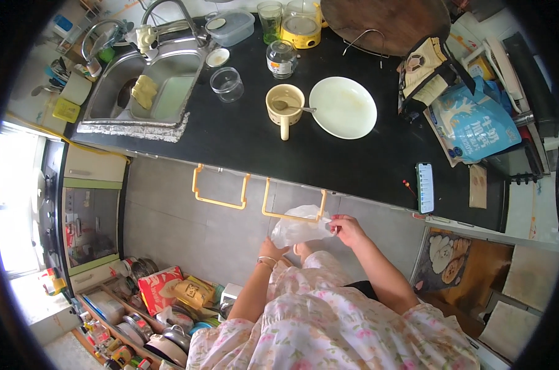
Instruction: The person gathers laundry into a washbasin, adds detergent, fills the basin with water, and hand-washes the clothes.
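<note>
A thin translucent white plastic bag (288,233) hangs in front of the counter's edge, beside a yellow bar-shaped rack (290,216) that crosses part of it. My right hand (350,231) pinches the bag's right edge between thumb and fingers. At the bag's lower left, my left hand (272,249) is closed on its edge, with a bracelet on the wrist; some of its fingertips are hidden. On the counter above stand a cream mug (284,125) with a spoon (295,108) in it and a white oval plate (343,108).
A second yellow rack (220,205) juts from the counter front. The sink (116,80) lies at left, with a glass jar (281,60) and a clear tub (227,84) farther right. A phone (425,188) rests near the right edge. Crowded shelves (147,327) stand at lower left.
</note>
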A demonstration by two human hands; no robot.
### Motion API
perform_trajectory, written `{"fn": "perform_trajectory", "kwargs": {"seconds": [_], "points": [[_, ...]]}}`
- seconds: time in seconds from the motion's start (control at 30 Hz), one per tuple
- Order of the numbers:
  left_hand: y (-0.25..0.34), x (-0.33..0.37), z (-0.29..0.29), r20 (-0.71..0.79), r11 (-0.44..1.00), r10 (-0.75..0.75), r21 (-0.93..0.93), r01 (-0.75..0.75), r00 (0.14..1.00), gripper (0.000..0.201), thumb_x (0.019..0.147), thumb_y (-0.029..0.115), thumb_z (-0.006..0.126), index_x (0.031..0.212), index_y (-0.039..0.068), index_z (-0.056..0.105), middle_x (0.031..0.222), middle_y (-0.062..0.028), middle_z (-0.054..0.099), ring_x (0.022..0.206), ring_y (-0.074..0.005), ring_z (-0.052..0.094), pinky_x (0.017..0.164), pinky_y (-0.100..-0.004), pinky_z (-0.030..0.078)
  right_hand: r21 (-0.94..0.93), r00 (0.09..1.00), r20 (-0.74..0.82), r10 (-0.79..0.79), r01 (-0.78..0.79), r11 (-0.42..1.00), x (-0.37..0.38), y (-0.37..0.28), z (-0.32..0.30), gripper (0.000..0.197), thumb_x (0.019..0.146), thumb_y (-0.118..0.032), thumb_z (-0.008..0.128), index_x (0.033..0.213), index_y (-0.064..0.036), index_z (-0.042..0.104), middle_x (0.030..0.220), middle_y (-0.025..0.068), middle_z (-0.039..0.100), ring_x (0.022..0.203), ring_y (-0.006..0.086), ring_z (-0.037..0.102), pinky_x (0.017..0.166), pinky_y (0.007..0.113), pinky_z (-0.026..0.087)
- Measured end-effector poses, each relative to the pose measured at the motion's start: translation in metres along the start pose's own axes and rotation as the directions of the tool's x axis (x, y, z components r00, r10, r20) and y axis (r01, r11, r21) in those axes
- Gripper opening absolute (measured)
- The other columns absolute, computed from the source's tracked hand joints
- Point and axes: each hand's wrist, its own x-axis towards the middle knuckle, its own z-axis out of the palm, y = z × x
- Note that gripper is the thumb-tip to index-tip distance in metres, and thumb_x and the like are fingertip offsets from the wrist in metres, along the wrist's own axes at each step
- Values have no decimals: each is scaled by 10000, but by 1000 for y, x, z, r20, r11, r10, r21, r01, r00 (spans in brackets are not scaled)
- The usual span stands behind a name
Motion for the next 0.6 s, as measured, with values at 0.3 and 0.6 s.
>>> {"fn": "perform_trajectory", "kwargs": {"seconds": [0.3,0.6], "points": [[30,44,-65,133,381,-321,-888,256,938,335,749,165,638,1020,17,510,807,-61,582,657,-129,560,466,-238,434,163,968,-235,-90,130,978,17,-6,13,213,696,9,590,888,-36,512,787,93,573,649,204,566,593,304,473],[88,66,-110,-363,452,-172,-855,-254,916,397,746,231,684,1038,37,499,708,2,457,658,-96,431,627,-212,382,-35,855,-367,-365,380,924,23,-14,72,216,706,-46,639,884,-83,523,888,27,579,834,141,539,661,282,405]]}}
